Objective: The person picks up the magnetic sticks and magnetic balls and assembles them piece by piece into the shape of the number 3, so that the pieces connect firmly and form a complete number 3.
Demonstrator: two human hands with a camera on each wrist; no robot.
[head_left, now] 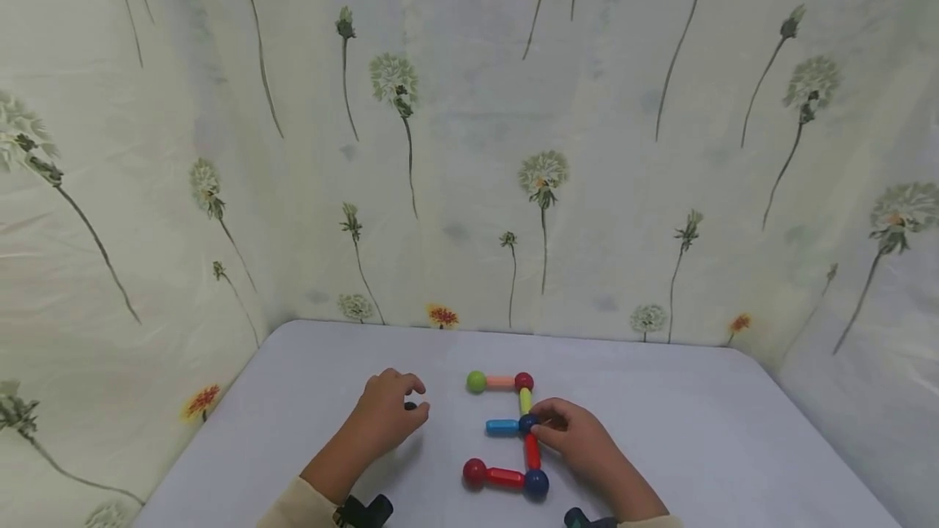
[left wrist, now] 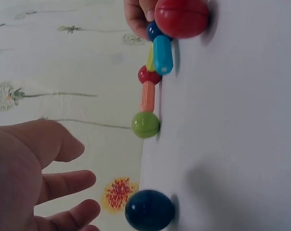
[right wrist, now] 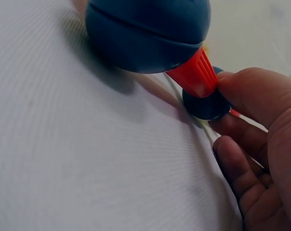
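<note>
My right hand (head_left: 579,440) pinches the middle dark blue ball (right wrist: 206,105) of a ball-and-rod figure between thumb and fingers. From that ball a yellow rod (head_left: 525,402) runs back to a red ball (head_left: 524,381), then a salmon rod (head_left: 501,382) and a green ball (left wrist: 145,125). A light blue rod (head_left: 502,428) sticks out leftward. Toward the front come a red rod (head_left: 532,453), another dark blue ball (head_left: 536,484), a second red rod (head_left: 506,477) and a red ball (head_left: 474,473). My left hand (head_left: 390,411), fingers spread, hovers near a loose dark blue ball (left wrist: 150,210).
The figure lies flat on a white table (head_left: 660,398). Behind the table hangs a pale cloth (head_left: 469,153) printed with dandelions and flowers. Dark wrist devices show at both sleeves near the front edge.
</note>
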